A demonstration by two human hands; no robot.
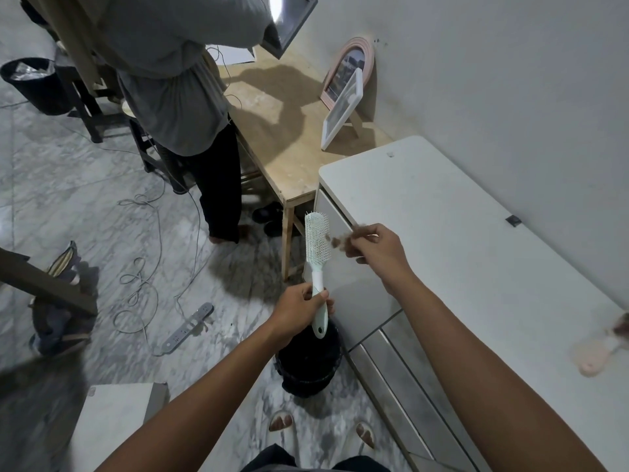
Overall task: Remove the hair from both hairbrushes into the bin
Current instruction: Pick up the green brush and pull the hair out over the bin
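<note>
My left hand (301, 310) grips the handle of a mint-green hairbrush (316, 247), held upright with its bristles facing right. My right hand (377, 248) pinches a brown tuft of hair (342, 240) just right of the brush head. A black bin (308, 362) stands on the floor directly below the brush, beside the white cabinet. A pink hairbrush (594, 356) with hair in it lies blurred on the cabinet top at the right edge.
The white cabinet (459, 233) runs along the wall on the right. A wooden table (289, 137) with picture frames stands behind it, and a person (177, 80) stands beside it. Cables and a power strip (187, 327) lie on the marble floor. Another black bin (32, 83) sits far left.
</note>
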